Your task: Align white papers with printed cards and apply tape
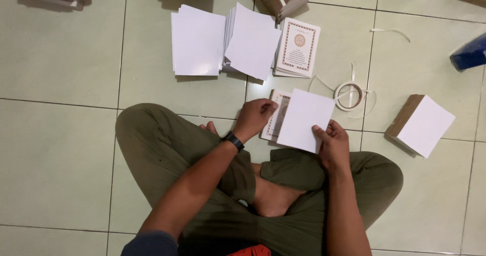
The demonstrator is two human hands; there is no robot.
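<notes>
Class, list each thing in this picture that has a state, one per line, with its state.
Blank white sheet: held in right hand, lifted.
Printed card: flat on floor, under left hand.
Tape roll: lying flat, end unwound.
Blank sheet stacks: fanned, untidy.
Brown-edged stack: squared, on floor.

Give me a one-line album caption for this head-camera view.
Seated cross-legged on a tiled floor, right hand holds a blank white card, left hand on a printed card.

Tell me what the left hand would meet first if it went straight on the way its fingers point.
Probably the blank white card that the right hand holds; the left hand points right towards its edge, though depth is unclear.
</notes>
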